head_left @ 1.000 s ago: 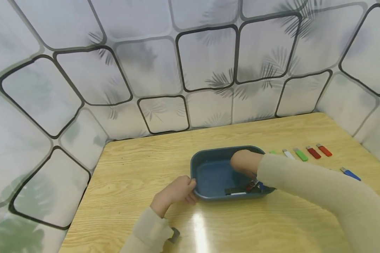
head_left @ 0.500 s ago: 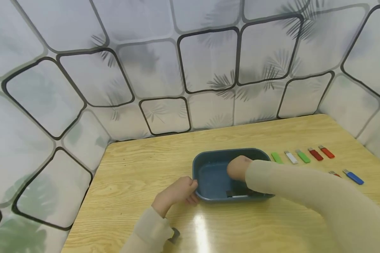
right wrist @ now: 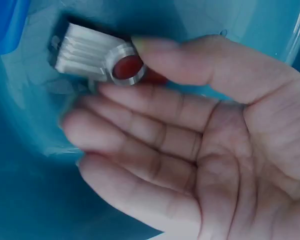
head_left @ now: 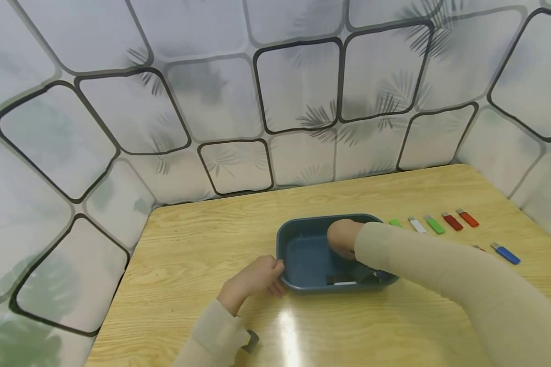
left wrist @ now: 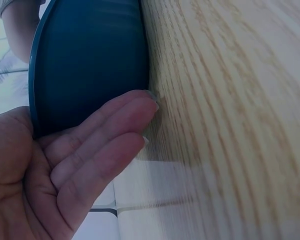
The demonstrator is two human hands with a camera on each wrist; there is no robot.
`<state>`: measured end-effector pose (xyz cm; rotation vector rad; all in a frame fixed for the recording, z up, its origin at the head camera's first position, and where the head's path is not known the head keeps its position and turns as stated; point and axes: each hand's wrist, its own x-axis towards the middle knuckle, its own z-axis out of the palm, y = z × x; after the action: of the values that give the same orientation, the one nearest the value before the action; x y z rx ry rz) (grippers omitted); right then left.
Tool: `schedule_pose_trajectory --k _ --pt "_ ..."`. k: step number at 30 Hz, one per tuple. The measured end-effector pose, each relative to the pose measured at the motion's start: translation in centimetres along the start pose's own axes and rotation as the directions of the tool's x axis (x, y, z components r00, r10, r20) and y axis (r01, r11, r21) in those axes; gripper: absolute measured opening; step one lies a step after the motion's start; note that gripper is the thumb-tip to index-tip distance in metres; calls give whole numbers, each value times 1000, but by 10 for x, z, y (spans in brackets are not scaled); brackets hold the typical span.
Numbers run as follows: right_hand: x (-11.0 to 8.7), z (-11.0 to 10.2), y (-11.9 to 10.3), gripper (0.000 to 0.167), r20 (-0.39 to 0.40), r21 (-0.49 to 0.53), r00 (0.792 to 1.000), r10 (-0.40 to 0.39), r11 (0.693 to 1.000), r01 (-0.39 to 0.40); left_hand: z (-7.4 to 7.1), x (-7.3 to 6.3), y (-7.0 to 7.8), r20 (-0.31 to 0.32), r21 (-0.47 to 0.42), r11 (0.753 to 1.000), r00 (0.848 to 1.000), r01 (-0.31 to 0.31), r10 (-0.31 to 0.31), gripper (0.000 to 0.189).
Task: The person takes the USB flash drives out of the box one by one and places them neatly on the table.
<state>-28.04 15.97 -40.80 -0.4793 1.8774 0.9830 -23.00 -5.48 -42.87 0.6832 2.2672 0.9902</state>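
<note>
A dark blue plastic bin [head_left: 303, 255] stands on the wooden table. At its left end my left hand [head_left: 257, 278] holds the rim, thumb over the edge and fingers [left wrist: 110, 130] along the outer wall. My right hand [head_left: 342, 238] reaches down inside the bin. In the right wrist view its thumb and index finger pinch a USB stick with a silver swivel cover [right wrist: 85, 50] and red body, slightly blurred. A dark item with a white strip [head_left: 344, 283] lies at the bin's front wall. Something bright blue [right wrist: 5, 25] is close by in the bin.
Right of the bin lies a row of USB sticks: green [head_left: 395, 223], white [head_left: 416, 225], another green [head_left: 434, 224], dark red [head_left: 452, 221] and red [head_left: 467, 218]. A blue stick [head_left: 505, 253] lies nearer, beside one mostly hidden by the right sleeve [head_left: 422, 252]. A patterned curtain [head_left: 298, 86] surrounds the table.
My right hand has shifted slightly left inside the bin. The red and silver stick seen below it a second ago no longer shows there. The left hand has kept its hold on the rim.
</note>
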Motion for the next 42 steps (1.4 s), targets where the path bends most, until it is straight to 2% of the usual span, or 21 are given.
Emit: schedule_pose_trajectory --k 1,2,6,9,11,14,15,18,22,26,29,33,37,40,42 --pt "2 -4 1 22 50 13 999 -16 1000 16 0 0 0 -2 -1 1000 1000 2 -2 49" --pt "3 -6 2 23 67 40 998 -19 999 16 0 -1 0 -3 -5 1000 1000 4 -4 49" --pt "6 -6 4 13 50 83 999 -21 996 17 1 -1 -1 -8 -12 1000 1000 8 -8 49" --pt "6 -3 6 21 26 50 999 -28 998 27 1 0 -1 -9 -18 1000 1000 4 -4 50" --pt "6 0 7 20 -13 60 1000 -25 998 25 2 0 -2 -9 -20 1000 1000 1 -1 50" --pt "6 5 11 21 -138 155 990 6 988 16 2 0 -2 -11 -21 1000 1000 3 -3 50" --pt "5 6 12 25 -174 198 985 15 980 20 2 0 -2 -11 -22 1000 1000 6 -6 49" --pt "3 10 14 49 -260 289 965 32 956 46 2 1 -3 -14 -24 1000 1000 10 -10 49" --pt "-1 12 14 72 -279 345 960 25 936 76 3 1 -3 -17 -29 1000 1000 9 -9 49" --pt "-6 12 15 66 -304 402 952 35 911 95 3 0 -2 -17 -29 1000 1000 2 -3 50" --pt "-10 10 18 52 -325 435 944 53 895 99 3 -1 -1 -18 -24 1000 1000 -3 3 50" --pt "-14 8 22 43 -300 467 953 45 878 106 3 -1 -1 -19 -23 1000 1000 -3 3 51" --pt "-15 8 25 55 -259 496 966 8 859 126 4 -1 -2 -17 -25 1000 1000 1 -1 51" --pt "-16 10 27 48 -254 537 967 5 832 137 4 0 -1 -16 -25 1000 1000 6 -6 51" --pt "-17 11 28 32 -266 563 964 15 814 142 3 0 -1 -16 -25 1000 1000 7 -7 50"
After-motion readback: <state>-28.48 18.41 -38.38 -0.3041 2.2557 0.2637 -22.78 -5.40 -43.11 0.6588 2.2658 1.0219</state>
